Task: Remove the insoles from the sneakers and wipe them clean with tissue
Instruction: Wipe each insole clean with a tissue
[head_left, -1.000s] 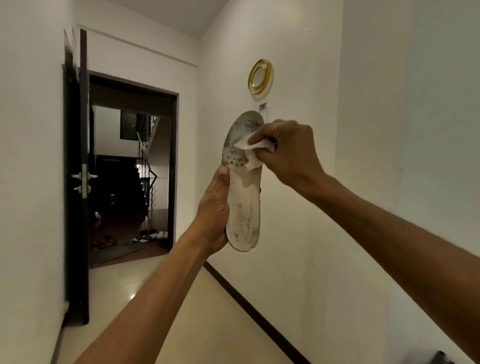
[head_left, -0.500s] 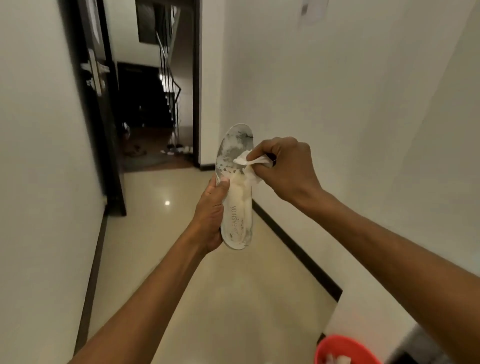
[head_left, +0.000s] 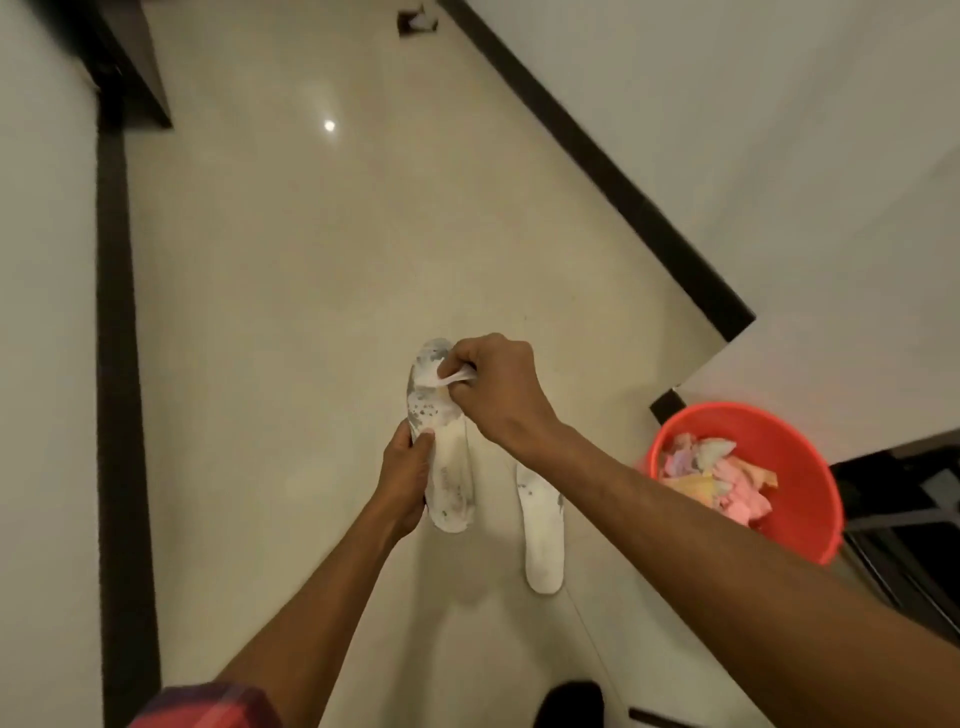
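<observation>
Two insoles, one tissue (head_left: 439, 378), one red bucket (head_left: 810, 499). The left hand (head_left: 408, 480) grips the held insole (head_left: 449, 467) mid-frame, fingers clenched round its edge. The right hand (head_left: 498, 389) pinches the tissue against the toe end, at 12 o'clock. The insole is white, speckled grey-black. The other insole (head_left: 543, 540) lies on the floor (head_left: 311, 312) at 4 o'clock, with the bucket at 3.

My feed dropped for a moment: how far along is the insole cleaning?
Done: both insoles are out. The held insole is in the left hand; the other insole lies on the floor. In hand: the right hand presses a tissue on the held insole's toe end. Left: grey spots show along the held insole, and the other insole shows specks too, so it probably needs wiping.
</observation>
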